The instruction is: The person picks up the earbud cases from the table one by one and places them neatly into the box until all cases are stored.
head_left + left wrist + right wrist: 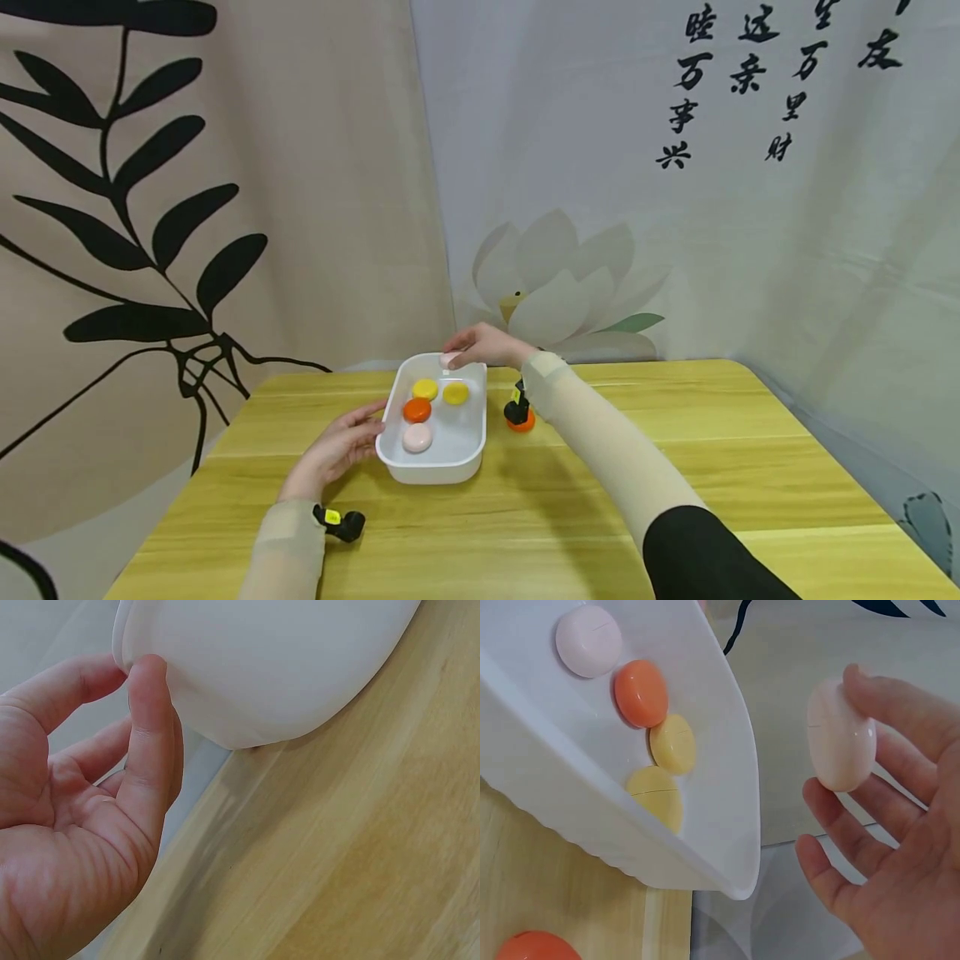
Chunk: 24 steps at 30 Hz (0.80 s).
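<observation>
My right hand [491, 343] pinches a pale pink, egg-like oval [841, 735] with a fine seam, above the far rim of a white plastic tub [457, 429]. In the right wrist view the thumb and fingertips hold it clear of the tub wall. My left hand [337, 446] grips the tub's left rim, thumb and forefinger meeting at the edge in the left wrist view. Inside the tub lie another pale pink oval [417, 437], an orange one [417, 409] and two yellow ones, one at the left [425, 389] and one at the right [455, 392].
Another orange oval [521, 421] sits on the wooden table [600, 533], right of the tub and partly hidden by the right wrist's black camera [516, 410]. Behind the table hangs a printed cloth [360, 208] with leaves, a lotus and black characters.
</observation>
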### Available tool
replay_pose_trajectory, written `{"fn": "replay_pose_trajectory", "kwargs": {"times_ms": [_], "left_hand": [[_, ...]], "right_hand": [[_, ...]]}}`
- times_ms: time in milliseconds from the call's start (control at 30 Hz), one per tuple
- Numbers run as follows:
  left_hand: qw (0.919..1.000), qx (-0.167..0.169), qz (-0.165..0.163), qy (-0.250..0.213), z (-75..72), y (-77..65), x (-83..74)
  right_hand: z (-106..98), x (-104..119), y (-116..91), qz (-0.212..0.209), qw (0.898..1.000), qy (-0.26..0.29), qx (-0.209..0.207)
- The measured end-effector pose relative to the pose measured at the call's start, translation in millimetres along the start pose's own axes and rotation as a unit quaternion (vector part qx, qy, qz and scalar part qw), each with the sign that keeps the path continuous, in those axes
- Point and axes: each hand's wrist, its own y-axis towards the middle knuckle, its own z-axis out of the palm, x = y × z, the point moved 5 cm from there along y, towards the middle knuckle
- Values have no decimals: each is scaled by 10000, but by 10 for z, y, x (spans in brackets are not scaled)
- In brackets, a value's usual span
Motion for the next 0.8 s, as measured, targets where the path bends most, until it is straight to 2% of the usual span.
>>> {"fn": "replay_pose_trajectory", "kwargs": {"times_ms": [433,800], "left_hand": [[9998,-171,-90,21,6,23,-4],[9998,-136,-57,95,-1,12,14]], "right_hand": [[88,-91,5,197,9997,134,-31],[230,-128,-30,178,9998,83,50]]}}
